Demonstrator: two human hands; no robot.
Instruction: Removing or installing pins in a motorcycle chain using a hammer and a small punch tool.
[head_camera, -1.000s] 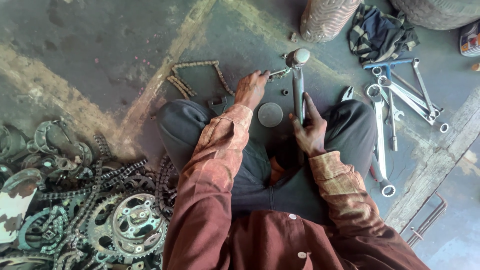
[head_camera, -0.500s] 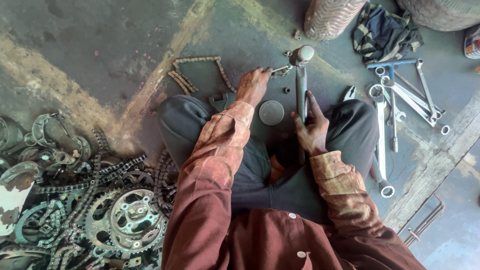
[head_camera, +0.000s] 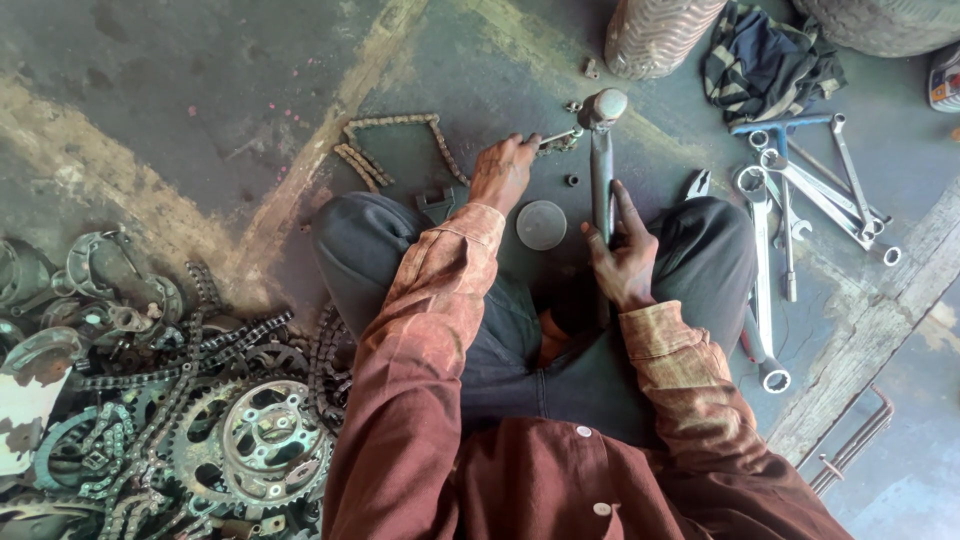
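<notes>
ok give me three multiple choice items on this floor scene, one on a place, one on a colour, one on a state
1. Where does the pile of sprockets and old chains lie?
A. on the person's left
B. on the person's right
C. beyond the hammer head

2. What colour are the person's shirt sleeves?
A. bright green
B. rust red
C. white

3. How does the right hand stand to the hammer?
A. far from it
B. closed round its handle
C. flat under its head

Answers:
1. A, the heap fills the floor by the left knee, while the spanners lie on the right.
2. B, both sleeves are faded rust red.
3. B, the fingers wrap the handle, the head resting on the floor near the left hand, which pinches a small metal tool.
</notes>
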